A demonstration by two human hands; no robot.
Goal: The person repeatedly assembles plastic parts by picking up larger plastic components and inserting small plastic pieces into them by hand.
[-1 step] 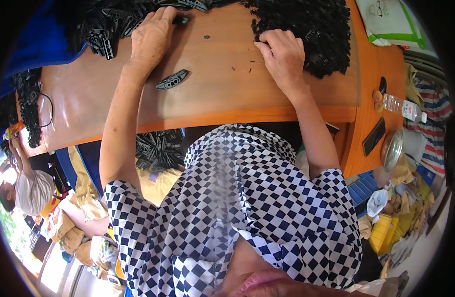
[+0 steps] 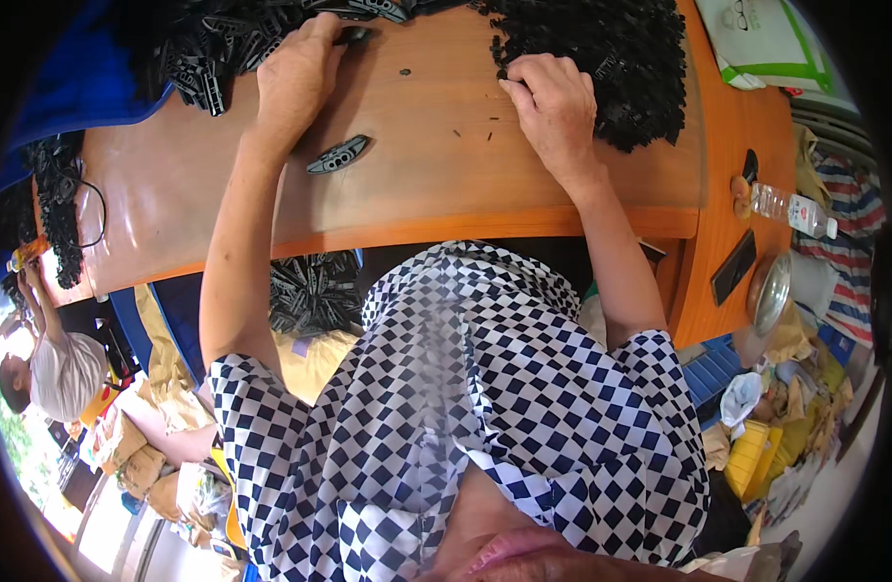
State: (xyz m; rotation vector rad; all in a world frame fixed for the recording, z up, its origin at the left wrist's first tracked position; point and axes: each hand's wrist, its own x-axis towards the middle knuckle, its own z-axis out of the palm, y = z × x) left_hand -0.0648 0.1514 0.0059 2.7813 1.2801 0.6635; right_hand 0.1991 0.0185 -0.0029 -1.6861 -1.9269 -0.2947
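My left hand is at the far left of the table, closed at the fingertips on a dark elongated plastic part that sticks out on its right. Beyond it lies a heap of black slotted plastic parts. On the tabletop nearer me rests one similar boat-shaped part, grey and black. My right hand is at the left edge of a large heap of small black pieces, thumb and forefinger pinched together. What they hold, if anything, is hidden.
A few tiny dark bits lie on the wooden table. To the right are a plastic bottle, a dark phone and a white-green bag. Black parts fill a container below the edge. Another person sits far left.
The dark part at my left fingertips has turned slightly and shows a longer outline. My right hand has hardly moved.
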